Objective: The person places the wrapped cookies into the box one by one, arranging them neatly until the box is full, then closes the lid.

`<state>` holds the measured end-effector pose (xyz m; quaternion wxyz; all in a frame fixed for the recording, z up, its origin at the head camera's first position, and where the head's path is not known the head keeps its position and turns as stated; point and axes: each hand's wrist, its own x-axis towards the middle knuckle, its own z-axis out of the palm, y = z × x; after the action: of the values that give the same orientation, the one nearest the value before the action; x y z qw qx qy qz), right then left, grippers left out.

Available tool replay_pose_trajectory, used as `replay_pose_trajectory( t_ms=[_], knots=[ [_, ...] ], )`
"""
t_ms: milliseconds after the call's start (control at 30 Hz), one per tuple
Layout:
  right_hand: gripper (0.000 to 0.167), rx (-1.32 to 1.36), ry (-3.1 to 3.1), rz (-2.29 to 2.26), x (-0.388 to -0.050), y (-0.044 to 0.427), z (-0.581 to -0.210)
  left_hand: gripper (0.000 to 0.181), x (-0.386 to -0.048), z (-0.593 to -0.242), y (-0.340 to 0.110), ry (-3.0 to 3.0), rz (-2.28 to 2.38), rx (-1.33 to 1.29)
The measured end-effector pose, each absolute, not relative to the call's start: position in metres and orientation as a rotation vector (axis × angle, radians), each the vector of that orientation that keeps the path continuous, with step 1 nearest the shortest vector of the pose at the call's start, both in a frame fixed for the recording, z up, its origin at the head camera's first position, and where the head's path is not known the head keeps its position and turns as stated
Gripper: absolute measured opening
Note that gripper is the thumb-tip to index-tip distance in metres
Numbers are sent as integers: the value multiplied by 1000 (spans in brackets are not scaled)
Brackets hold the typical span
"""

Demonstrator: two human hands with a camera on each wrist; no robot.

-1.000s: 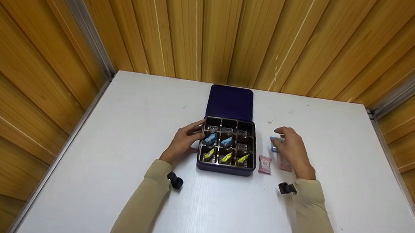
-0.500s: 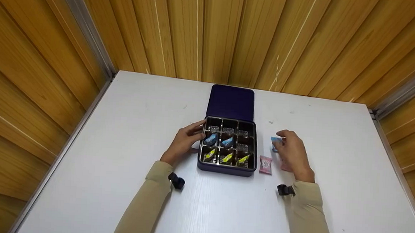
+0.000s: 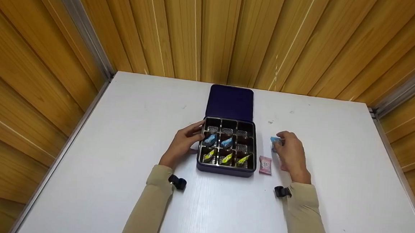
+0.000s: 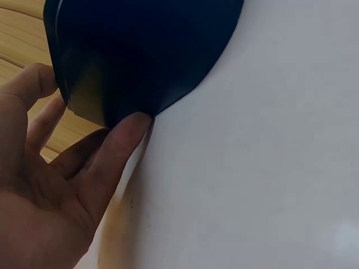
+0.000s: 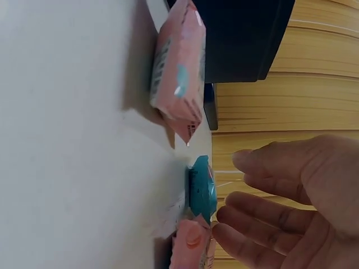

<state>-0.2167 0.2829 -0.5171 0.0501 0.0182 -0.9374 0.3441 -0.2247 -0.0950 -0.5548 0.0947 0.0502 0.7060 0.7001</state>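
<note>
A dark blue tin box stands with its lid laid back, holding a divided tray. Blue-wrapped candies lie in the left and middle compartments of its middle row. Yellow-wrapped candies fill the near row. My left hand holds the box's left side, thumb at its edge. Over a blue candy packet on the table hovers my right hand, thumb and fingers spread about it; a gap shows in the right wrist view.
A pink candy packet lies just right of the box. Another pink packet is mostly hidden under the right hand in the head view. The white table meets wood-patterned walls behind and at the sides.
The right hand has shifted slightly nearer to me and its thumb and fingers now lie closer about the blue packet. The left hand stays on the box.
</note>
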Motion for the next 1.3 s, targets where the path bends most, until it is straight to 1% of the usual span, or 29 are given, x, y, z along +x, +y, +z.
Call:
replay_pose_trajectory(
  t_ms=[367, 533, 833, 1100, 1300],
  knots=[
    [29, 86, -2864, 1004, -218, 280, -523, 56, -222, -554, -99, 2127, 2095, 204],
    [31, 102, -2885, 1008, -214, 280, -525, 57, -219, -555, -96, 2114, 2091, 152],
    [37, 154, -2924, 951, -214, 281, -526, 56, -222, -555, -94, 2121, 2095, 159],
    [34, 219, -2915, 929, -213, 281, -525, 56, -223, -556, -95, 2128, 2092, 146],
    [32, 217, -2894, 928, -212, 283, -524, 56, -222, -556, -94, 2139, 2093, 145]
  ],
)
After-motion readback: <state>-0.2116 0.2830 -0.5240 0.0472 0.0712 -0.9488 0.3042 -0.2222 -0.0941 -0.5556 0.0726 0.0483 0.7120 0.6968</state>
